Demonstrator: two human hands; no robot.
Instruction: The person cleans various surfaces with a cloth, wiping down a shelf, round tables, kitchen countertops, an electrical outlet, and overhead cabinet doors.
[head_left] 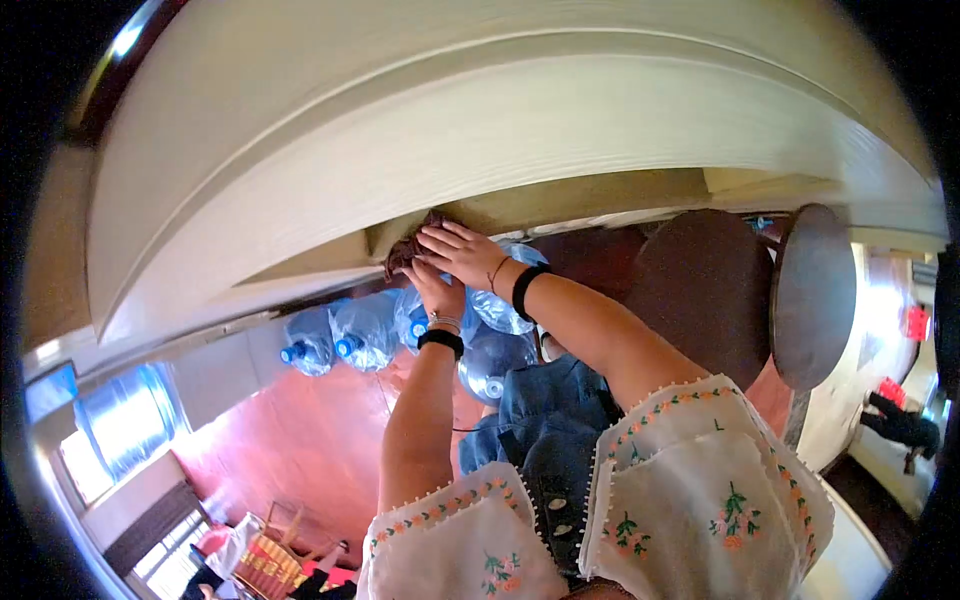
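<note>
A crumpled dark brown cloth (405, 252) lies against a ledge beneath the pale, curved panel. My left hand (436, 295) has its fingers closed on the lower edge of the cloth. Just above it, my right hand (470, 257) rests across the cloth's right side, fingers stretched out and slightly spread. Part of the cloth is hidden under the fingers. Below my hands stand several clear plastic water bottles (365, 330), some with blue caps, partly covered by my wrists.
The large cream panel (480, 130) overhangs my hands. Two dark round tabletops (700, 290) stand at the right. The floor (270, 430) is reddish. A person in dark clothes (905, 425) is at far right, and wooden furniture (270, 565) stands at lower left.
</note>
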